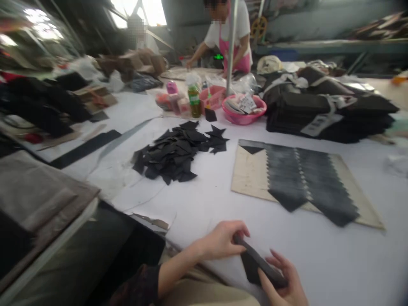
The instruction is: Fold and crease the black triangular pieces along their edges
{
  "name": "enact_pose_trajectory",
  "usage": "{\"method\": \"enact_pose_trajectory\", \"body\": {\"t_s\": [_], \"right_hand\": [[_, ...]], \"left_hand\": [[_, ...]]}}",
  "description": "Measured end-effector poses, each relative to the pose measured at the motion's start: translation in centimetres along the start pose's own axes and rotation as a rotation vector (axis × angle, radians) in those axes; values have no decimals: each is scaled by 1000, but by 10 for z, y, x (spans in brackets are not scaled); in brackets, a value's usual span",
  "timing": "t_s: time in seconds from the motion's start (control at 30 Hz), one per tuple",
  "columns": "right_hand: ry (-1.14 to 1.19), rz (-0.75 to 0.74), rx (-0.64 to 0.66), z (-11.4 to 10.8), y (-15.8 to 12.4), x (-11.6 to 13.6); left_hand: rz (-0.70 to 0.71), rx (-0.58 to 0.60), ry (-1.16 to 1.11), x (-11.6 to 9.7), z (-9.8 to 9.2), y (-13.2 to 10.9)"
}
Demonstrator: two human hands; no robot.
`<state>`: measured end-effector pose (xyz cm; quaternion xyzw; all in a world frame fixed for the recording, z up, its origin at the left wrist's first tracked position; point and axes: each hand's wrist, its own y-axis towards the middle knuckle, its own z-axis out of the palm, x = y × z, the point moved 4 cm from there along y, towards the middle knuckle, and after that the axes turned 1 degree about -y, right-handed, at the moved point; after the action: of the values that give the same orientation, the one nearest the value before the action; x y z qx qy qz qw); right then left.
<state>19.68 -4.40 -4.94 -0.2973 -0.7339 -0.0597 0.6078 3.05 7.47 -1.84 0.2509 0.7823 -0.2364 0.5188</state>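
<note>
One dark grey, flat bundle (255,262), pinched by left hand (224,240) and right hand (289,282), slants lengthwise between them, near white surface's (338,267) edge.

Windows (154,12) glare white above a dim background, while blur and stretching smear the edges.

black held piece (251,268), pink basin (241,119), white tabletop (212,193)

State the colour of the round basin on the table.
The round basin is pink; it shows best in the head view.
</note>
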Motion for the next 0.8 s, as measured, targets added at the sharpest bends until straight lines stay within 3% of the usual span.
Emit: {"method": "enact_pose_trajectory", "body": {"t_s": [0.13,0.27,0.4,0.57,0.67,0.8], "right_hand": [[-301,-45,-66,-11,-14,4],[-568,-240,-81,-16,-19,12],[-746,-392,-137,-22,-18,16],[-892,-550,22,-19,-8,29],[-931,-612,149,-5,2,41],[-951,-653,171,19,13,51]], "left_hand": [[38,-43,97,-2,5,-7],[205,-173,407,-3,6,-17],[361,-174,564,2,11,-26],[399,-123,691,6,15,-29],[390,-112,706,7,15,-29],[365,-123,684,9,16,-30]]}}
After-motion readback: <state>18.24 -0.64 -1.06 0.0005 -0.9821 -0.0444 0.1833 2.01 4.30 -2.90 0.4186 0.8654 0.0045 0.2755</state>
